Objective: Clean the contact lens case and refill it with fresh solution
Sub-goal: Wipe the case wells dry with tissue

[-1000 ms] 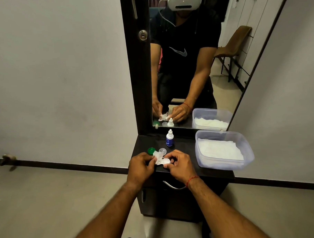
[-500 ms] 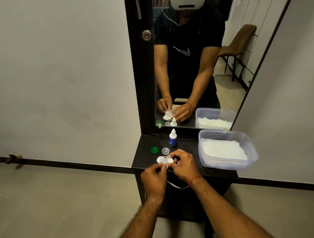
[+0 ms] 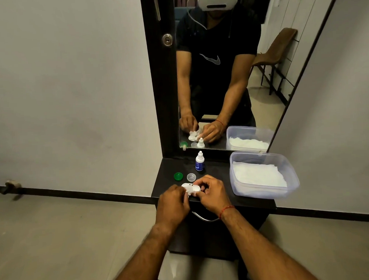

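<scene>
Holding the contact lens case [image 3: 192,188] low over the front edge of the dresser top [image 3: 166,172], the person works on it with both hands. The right hand [image 3: 211,193] grips the right end of the case with curled fingers and thumb. The left hand [image 3: 173,203] is closed at the left end. From above I cannot see what its fingertips hold, but the mirror [image 3: 229,85] shows a small white tissue piece [image 3: 193,131] pinched in it and pressed on the case.

One second ago the left hand lay over the green cap [image 3: 178,176] and the case was close to the caps. Since then both hands have drawn the case toward the front edge, so the green cap and the clear cap [image 3: 191,177] now lie uncovered, side by side, just behind the hands. In the last half second the hands have hardly moved.

I judge that the wiping of the open wells is going on and the cleaning step is not finished. The solution bottle [image 3: 199,161] stands upright near the back edge, untouched, so the refilling is not yet begun. The plastic box [image 3: 295,183] with white tissues sits at the right side of the top.
</scene>
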